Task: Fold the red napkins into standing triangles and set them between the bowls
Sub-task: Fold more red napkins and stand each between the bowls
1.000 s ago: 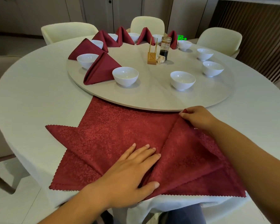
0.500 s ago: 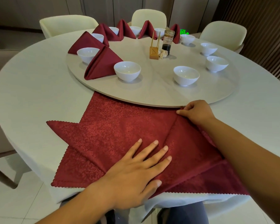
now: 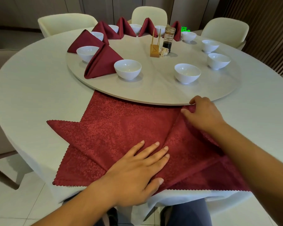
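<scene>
The red napkin (image 3: 121,126) lies flat just before the turntable (image 3: 153,90). My left hand (image 3: 137,172) presses it, fingers straight. My right hand (image 3: 203,114) pinches its folded corner at the turntable's rim. Judged soft, limp cloth, best held by its corners.

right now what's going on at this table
A person is folding a red napkin spread flat at the near edge of the table. The left hand presses flat on its middle while the right hand pinches a folded corner by the turntable rim. Six folded napkins already stand between the white bowls on the left and far side; the bowls on the right have none between them yet.
</scene>
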A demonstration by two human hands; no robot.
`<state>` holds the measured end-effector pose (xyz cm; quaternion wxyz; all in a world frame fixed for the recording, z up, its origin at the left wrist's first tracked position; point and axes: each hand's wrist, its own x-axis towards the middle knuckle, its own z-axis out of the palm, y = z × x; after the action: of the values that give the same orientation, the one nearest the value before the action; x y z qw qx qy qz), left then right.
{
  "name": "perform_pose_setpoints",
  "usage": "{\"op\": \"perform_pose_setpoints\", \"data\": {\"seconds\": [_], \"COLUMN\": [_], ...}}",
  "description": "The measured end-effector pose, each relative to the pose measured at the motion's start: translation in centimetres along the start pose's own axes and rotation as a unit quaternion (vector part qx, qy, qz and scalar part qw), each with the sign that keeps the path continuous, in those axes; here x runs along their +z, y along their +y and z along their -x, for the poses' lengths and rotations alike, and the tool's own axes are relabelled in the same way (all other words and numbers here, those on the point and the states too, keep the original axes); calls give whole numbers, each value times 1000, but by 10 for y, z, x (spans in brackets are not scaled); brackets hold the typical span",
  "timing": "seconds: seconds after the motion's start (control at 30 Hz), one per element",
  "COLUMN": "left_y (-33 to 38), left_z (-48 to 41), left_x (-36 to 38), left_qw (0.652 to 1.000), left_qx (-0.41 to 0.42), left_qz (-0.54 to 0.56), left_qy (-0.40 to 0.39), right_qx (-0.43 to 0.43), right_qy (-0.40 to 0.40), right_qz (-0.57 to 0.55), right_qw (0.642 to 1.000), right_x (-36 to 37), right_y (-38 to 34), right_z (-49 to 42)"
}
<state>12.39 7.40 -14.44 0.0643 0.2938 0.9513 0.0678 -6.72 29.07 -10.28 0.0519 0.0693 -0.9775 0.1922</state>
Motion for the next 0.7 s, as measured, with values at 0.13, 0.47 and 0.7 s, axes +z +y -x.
{"op": "perform_pose_setpoints", "data": {"seconds": [0.13,0.47,0.7], "left_y": [1,2,2], "left_z": [0,-1,-1], "left_x": [0,3,5], "left_qw": [1000,1000,999], "left_qx": [-4,-7,-7], "left_qz": [-7,-22,-22], "left_qy": [-6,5,22], "right_qx": [-176,-169,-87], "right_qy": [15,-99,-181], "right_qz": [-4,159,147], "right_qw": [984,968,969], "right_x": [-1,34,-2], "right_y": [-23,20,63], "right_z": [98,166,158]}}
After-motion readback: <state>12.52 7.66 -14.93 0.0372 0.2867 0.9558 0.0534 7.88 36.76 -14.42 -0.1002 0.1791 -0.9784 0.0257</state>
